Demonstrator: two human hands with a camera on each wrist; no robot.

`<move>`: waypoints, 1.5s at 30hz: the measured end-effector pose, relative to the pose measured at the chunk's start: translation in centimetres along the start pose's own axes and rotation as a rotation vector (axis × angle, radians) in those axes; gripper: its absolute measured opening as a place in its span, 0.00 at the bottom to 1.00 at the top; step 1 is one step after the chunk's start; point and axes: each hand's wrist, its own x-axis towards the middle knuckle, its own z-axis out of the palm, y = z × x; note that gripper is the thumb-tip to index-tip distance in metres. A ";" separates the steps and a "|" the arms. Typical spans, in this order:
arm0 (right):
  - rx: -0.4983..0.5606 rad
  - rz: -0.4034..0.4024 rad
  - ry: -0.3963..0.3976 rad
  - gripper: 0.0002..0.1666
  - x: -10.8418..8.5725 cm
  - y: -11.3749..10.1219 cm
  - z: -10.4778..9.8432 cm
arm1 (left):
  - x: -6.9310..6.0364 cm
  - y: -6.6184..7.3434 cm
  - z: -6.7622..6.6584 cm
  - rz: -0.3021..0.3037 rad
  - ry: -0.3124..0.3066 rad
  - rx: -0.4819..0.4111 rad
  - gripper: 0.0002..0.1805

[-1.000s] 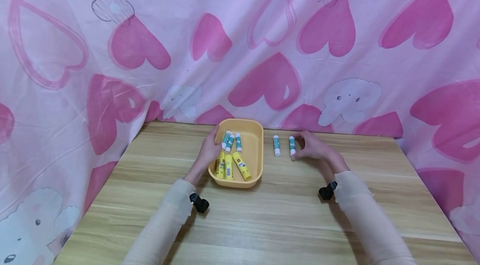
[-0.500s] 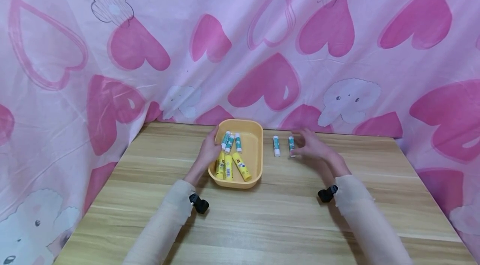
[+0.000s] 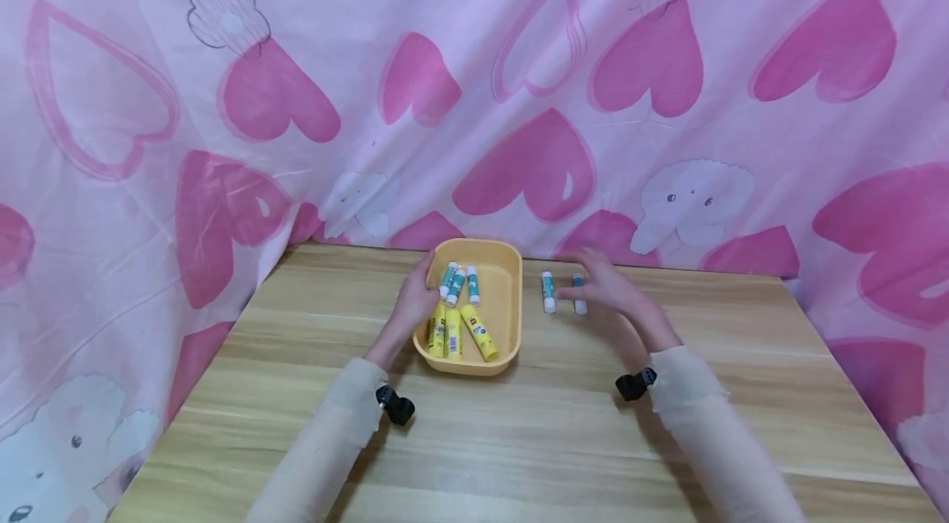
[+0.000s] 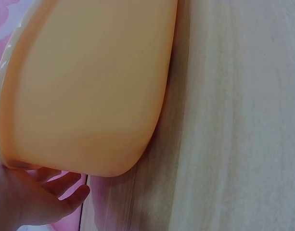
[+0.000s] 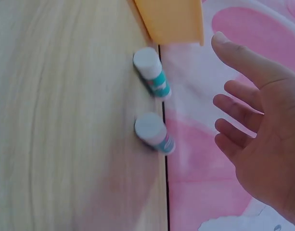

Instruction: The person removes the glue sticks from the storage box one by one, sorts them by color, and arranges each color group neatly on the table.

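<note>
The left hand (image 3: 417, 296) holds the left rim of a yellow-orange tray (image 3: 509, 317), thumb over the edge; its fingers also show under the tray wall (image 4: 84, 96) in the left wrist view. Inside the tray lie several green-and-white glue sticks (image 3: 473, 286) at the back and yellow glue sticks (image 3: 479, 333) at the front. Right of the tray, two green-and-white sticks (image 3: 548, 292) (image 5: 159, 82) lie on the table. Above them hovers the right hand (image 3: 610, 290), fingers apart and holding nothing, partly covering the farther stick (image 3: 580, 306).
The wooden table (image 3: 474, 441) carries the tray near its back edge. Behind and at both sides hangs a pink curtain (image 3: 356, 95) with hearts. Each wrist wears a small black camera (image 3: 636, 384).
The right hand has let go of the rightmost green-and-white stick, lifted off it and shifted left toward the other one. The left hand stays on the tray.
</note>
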 end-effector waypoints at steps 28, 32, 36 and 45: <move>-0.027 -0.027 -0.125 0.48 4.9 -6.8 2.2 | 0.2 0.4 0.1 0.034 0.006 0.013 0.46; -0.023 -0.026 -0.148 0.47 5.5 -7.0 2.9 | 0.3 0.5 0.3 0.036 0.007 0.011 0.46; -0.017 -0.034 -0.161 0.45 6.1 -7.0 3.6 | 0.2 0.4 0.4 0.027 0.004 0.014 0.46; -0.044 -0.060 -0.255 0.45 7.8 -7.6 4.6 | 0.3 0.5 0.5 0.030 0.011 0.025 0.45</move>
